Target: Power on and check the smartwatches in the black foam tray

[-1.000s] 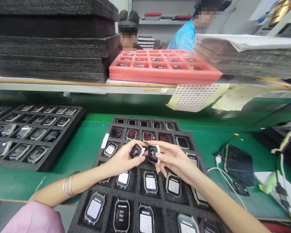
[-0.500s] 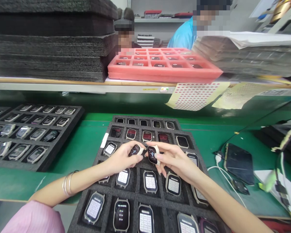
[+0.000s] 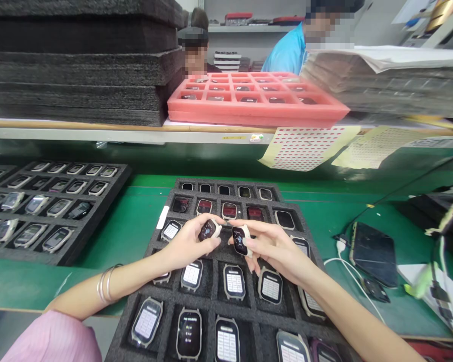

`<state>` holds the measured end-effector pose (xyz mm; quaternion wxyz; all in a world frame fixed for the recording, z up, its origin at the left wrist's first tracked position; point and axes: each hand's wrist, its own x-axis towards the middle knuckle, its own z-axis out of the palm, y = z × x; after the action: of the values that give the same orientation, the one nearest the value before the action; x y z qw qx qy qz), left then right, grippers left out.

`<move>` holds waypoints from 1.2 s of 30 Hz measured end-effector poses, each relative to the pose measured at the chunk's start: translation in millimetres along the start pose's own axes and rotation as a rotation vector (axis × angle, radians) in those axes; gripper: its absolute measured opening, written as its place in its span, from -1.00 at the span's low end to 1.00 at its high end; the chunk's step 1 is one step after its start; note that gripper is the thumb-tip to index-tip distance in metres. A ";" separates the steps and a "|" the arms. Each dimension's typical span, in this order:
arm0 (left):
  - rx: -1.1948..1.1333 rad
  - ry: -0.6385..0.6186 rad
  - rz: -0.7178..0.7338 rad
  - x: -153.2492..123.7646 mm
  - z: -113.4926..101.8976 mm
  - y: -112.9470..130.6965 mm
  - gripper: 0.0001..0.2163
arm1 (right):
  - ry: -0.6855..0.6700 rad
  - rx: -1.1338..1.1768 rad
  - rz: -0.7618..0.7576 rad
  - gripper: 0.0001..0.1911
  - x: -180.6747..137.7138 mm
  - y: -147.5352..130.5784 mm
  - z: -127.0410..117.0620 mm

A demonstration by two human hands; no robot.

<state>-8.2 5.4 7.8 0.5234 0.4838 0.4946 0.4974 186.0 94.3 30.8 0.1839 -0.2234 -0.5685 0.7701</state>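
My left hand (image 3: 191, 244) pinches a small smartwatch body (image 3: 208, 229) with a dark lit screen and a pale case. My right hand (image 3: 274, 249) grips a second, like watch body (image 3: 240, 240), tilted toward me. Both are held a little above the middle rows of a black foam tray (image 3: 162, 256) whose pockets hold several more watch bodies, some showing white screens such as the one (image 3: 234, 282) just below my hands. The two held watches sit a few centimetres apart.
A second black foam tray (image 3: 109, 198) of watches lies to the left on the green mat (image 3: 136, 221). A phone (image 3: 373, 254) with white cable lies to the right. On the shelf above stand stacked black foam (image 3: 79, 65), a red tray (image 3: 256, 113) and paper sheets. Two people sit behind.
The left hand's watch has risen slightly and moved away from the right hand's watch, widening the gap between them. Both hands stay over the same part of the tray.
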 end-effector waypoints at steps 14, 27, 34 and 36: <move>0.065 -0.038 -0.005 -2.3 -0.1 0.0 -0.73 | 0.025 -0.038 0.021 -0.48 -1.3 0.0 1.0; 0.136 0.011 0.092 -4.6 -0.3 0.5 -0.71 | 0.024 -0.057 0.015 -0.46 -2.6 -1.2 -1.2; 0.072 0.016 0.029 -3.5 0.0 -0.8 -0.74 | 0.004 -0.027 0.032 -0.48 -2.3 -2.3 -1.5; -0.008 0.014 -0.006 -2.5 1.4 -0.8 -0.69 | -0.002 0.003 0.040 -0.44 -2.0 -2.4 -1.2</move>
<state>-6.8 2.9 7.2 0.5232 0.4766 0.4979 0.5012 188.4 94.9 33.1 0.1681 -0.2336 -0.5630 0.7748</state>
